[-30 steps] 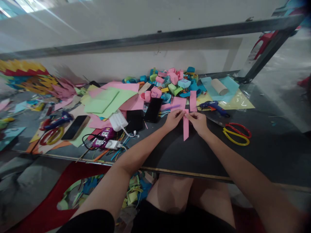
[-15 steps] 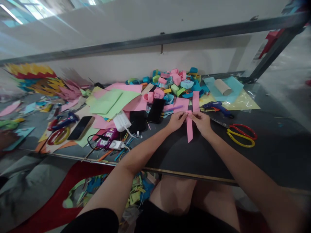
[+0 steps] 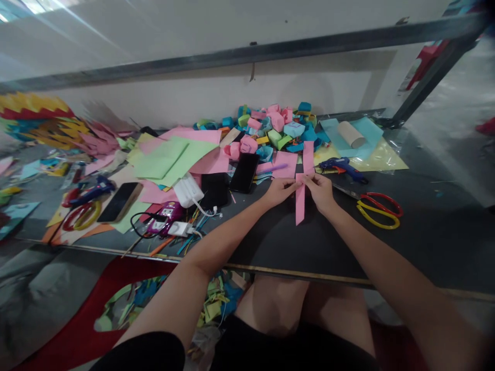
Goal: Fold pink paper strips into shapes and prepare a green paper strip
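Between my two hands a pink paper strip (image 3: 300, 206) hangs down, its lower end cut at a slant. My left hand (image 3: 280, 191) pinches it from the left near the top. From the right, my right hand (image 3: 320, 189) grips the strip's upper end, fingers closed. Just beyond my fingers lies a second pink strip (image 3: 308, 156), beside a pink paper sheet (image 3: 286, 163). A blue glue gun (image 3: 344, 167) rests past my right hand. Scissors with red and yellow handles (image 3: 381, 211) lie to the right, blades toward my right hand.
Folded coloured paper pieces (image 3: 275, 126) are heaped by the wall. A cardboard tube (image 3: 352, 135) sits on blue paper. Left of my arms are a black phone (image 3: 245, 172), green sheets (image 3: 166, 157), a purple power strip (image 3: 166, 219) and another phone (image 3: 120, 202). A metal bar (image 3: 247, 54) crosses behind.
The view has shifted slightly, so things appear a little further left and higher. The strip's top edge now shows flatter between my fingers. Both hands keep hold of it.
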Demonstrator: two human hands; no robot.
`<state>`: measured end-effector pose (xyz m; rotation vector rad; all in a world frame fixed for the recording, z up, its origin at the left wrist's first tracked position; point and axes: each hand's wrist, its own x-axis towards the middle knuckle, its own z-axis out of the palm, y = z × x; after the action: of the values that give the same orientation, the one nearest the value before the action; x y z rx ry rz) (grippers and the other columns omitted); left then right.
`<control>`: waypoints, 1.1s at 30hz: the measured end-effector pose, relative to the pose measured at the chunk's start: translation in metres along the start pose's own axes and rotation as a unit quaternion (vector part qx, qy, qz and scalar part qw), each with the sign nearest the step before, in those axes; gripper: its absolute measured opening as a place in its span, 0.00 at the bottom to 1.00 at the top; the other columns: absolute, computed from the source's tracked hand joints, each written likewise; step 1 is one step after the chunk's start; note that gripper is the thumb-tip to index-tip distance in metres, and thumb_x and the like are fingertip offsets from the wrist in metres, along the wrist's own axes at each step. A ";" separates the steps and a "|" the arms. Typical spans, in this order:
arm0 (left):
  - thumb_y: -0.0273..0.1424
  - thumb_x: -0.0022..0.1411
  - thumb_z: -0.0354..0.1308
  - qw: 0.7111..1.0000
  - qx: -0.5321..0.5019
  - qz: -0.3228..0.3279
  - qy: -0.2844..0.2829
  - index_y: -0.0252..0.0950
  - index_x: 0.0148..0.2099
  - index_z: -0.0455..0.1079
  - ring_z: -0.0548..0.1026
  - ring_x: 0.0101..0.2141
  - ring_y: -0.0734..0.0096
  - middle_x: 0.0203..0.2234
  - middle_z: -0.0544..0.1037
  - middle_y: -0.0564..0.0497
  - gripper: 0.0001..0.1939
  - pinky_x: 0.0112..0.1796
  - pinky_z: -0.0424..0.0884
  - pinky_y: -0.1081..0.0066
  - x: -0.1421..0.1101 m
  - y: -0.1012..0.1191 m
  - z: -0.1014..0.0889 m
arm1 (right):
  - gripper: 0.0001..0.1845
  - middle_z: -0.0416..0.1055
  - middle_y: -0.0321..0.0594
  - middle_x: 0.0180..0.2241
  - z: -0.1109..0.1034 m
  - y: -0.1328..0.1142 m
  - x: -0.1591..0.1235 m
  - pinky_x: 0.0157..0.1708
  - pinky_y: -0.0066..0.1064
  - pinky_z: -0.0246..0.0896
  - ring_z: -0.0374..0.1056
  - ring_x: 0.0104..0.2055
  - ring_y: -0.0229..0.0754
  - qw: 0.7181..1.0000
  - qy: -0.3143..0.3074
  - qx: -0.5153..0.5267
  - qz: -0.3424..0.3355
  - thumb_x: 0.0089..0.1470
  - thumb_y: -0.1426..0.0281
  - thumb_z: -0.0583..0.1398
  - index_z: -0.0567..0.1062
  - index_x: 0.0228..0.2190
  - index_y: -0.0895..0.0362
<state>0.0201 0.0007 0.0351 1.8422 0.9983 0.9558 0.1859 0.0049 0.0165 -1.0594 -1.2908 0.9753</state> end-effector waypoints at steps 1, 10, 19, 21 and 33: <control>0.61 0.62 0.55 1.000 0.002 -0.001 0.001 0.36 0.22 0.64 0.63 0.22 0.77 0.17 0.68 0.55 0.34 0.26 0.58 0.73 0.000 0.001 0.000 | 0.24 0.71 0.35 0.23 0.000 0.000 0.001 0.31 0.34 0.64 0.65 0.27 0.39 1.000 -0.001 0.011 0.003 0.44 0.46 0.69 0.74 0.22 0.53; 0.60 0.62 0.55 0.999 0.022 0.011 -0.026 0.35 0.21 0.66 0.62 0.20 0.77 0.16 0.68 0.54 0.33 0.25 0.56 0.72 0.000 -0.003 0.001 | 0.17 0.76 0.37 0.26 -0.001 -0.003 0.000 0.38 0.38 0.68 0.69 0.31 0.41 0.999 -0.026 0.031 0.013 0.44 0.53 0.70 0.78 0.24 0.53; 0.57 0.64 0.55 0.997 0.068 0.031 -0.004 0.36 0.20 0.63 0.58 0.21 0.77 0.16 0.62 0.56 0.32 0.25 0.52 0.72 0.000 -0.005 0.003 | 0.21 0.72 0.36 0.25 0.000 0.000 0.000 0.36 0.36 0.67 0.68 0.31 0.41 0.998 -0.054 0.025 0.029 0.44 0.49 0.68 0.74 0.24 0.53; 0.57 0.64 0.55 0.997 0.073 0.036 -0.006 0.36 0.20 0.62 0.57 0.21 0.77 0.16 0.60 0.56 0.32 0.25 0.52 0.71 0.000 -0.005 0.004 | 0.22 0.71 0.36 0.25 -0.001 0.000 0.001 0.35 0.36 0.67 0.67 0.31 0.41 0.998 -0.061 0.019 0.027 0.45 0.47 0.68 0.74 0.24 0.53; 0.56 0.61 0.60 0.999 0.014 -0.004 -0.028 0.35 0.20 0.67 0.62 0.19 0.79 0.15 0.69 0.54 0.31 0.24 0.55 0.73 0.002 -0.010 -0.002 | 0.21 0.80 0.39 0.30 0.001 0.008 0.005 0.39 0.39 0.69 0.73 0.34 0.45 0.999 -0.033 -0.022 0.002 0.47 0.48 0.67 0.81 0.27 0.53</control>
<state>0.0167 0.0062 0.0274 1.8762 0.9895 0.8840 0.1855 0.0119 0.0095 -1.0717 -1.3703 0.9947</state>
